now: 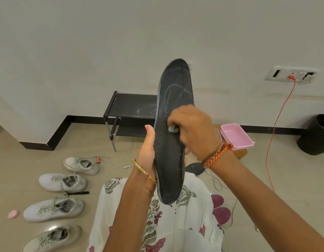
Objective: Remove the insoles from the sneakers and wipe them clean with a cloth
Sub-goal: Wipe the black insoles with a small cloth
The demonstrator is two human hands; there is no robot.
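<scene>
A long black insole (173,91) stands nearly upright in front of me, toe end up, with pale smears on its upper half. My left hand (148,151) grips its lower left edge, thumb pointing up along the side. My right hand (192,128) presses a small grey-green cloth (173,128) against the insole's middle, fingers curled round the cloth, most of which is hidden. Several white sneakers (63,181) lie in a row on the floor at my left.
A black shoe rack (128,108) stands against the wall behind the insole. A pink tub (236,136) sits on a cardboard box at right, near a black bin (315,135) and a red cable (277,120). A black pen (78,193) lies among the sneakers.
</scene>
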